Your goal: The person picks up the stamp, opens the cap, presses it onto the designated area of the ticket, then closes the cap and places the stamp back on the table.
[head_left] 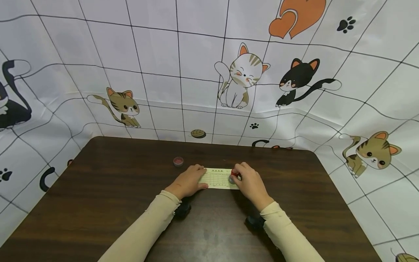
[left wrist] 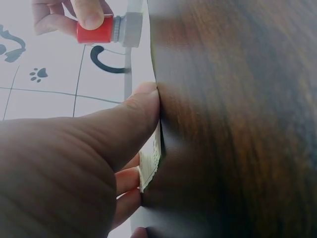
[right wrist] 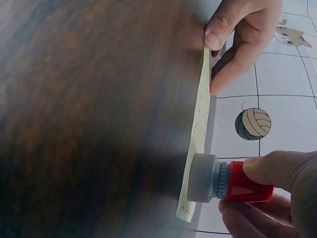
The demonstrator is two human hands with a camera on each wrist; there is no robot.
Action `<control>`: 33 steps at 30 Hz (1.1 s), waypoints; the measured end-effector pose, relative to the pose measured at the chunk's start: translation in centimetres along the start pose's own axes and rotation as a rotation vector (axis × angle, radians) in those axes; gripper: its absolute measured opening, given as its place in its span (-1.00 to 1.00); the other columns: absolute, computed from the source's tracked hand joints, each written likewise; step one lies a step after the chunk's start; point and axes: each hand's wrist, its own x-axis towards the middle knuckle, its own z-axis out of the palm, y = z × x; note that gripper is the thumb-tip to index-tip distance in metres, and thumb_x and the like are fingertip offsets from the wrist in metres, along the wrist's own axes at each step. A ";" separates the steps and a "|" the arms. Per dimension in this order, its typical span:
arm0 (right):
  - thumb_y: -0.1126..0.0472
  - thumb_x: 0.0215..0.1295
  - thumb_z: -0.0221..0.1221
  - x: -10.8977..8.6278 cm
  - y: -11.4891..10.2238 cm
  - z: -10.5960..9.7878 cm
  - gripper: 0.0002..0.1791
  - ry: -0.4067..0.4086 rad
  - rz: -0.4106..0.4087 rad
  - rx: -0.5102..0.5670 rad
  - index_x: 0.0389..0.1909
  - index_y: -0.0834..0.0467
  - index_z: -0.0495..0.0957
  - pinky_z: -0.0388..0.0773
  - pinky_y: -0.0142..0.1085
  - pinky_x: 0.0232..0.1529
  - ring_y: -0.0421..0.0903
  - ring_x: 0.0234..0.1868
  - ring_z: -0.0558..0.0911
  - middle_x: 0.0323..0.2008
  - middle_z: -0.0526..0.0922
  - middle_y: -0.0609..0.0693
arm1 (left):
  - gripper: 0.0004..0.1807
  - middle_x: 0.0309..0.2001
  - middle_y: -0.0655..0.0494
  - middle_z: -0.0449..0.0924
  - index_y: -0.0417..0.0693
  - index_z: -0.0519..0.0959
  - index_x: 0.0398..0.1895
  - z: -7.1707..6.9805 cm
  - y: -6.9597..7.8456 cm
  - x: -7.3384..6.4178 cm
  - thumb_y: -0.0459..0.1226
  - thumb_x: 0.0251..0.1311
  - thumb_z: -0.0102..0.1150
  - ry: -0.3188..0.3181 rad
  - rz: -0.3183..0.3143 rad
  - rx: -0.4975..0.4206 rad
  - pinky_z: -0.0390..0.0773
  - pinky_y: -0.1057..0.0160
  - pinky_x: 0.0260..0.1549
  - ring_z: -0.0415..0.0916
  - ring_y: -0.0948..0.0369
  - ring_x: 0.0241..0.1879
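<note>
A pale yellow slip of paper (head_left: 216, 179) printed with a grid lies flat on the dark wooden table (head_left: 114, 203). My left hand (head_left: 187, 182) rests on its left end, thumb at the near edge and fingers toward the far corner. At the right end, my right hand (head_left: 252, 185) pinches the red handle of a stamp (right wrist: 251, 184) between thumb and fingers. The stamp's round grey base stands upright against the paper in the right wrist view. Its printing face is hidden.
A small round container (head_left: 178, 161), reddish inside, sits beyond the left hand. Behind the table hangs a white sheet (head_left: 160, 83) printed with cats and grid lines. Dark wrist devices (head_left: 183, 210) hang beneath both forearms.
</note>
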 end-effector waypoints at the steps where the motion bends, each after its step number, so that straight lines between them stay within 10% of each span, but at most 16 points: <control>1: 0.30 0.23 0.46 0.1 0.0 0.0 -0.77 -0.004 0.001 0.000 -0.35 0.05 0.56 0.49 -0.25 -0.45 -0.18 -0.46 0.49 -0.33 0.55 -0.07 | -0.26 0.46 -0.14 0.34 -0.18 0.37 0.50 0.0 0.0 0.0 0.01 0.40 0.28 -0.001 -0.004 0.001 0.39 -0.05 0.37 0.28 -0.08 0.45; 33: 0.31 0.25 0.45 0.0 -0.5 -0.2 -0.78 -0.008 0.067 0.036 -0.37 0.03 0.56 0.56 -0.21 -0.39 -0.11 -0.38 0.64 -0.32 0.57 -0.09 | -0.38 0.50 -0.15 0.33 -0.11 0.49 0.43 -0.3 -0.3 -0.5 -0.01 0.42 0.26 0.019 0.089 0.022 0.19 -0.09 0.50 0.22 -0.11 0.52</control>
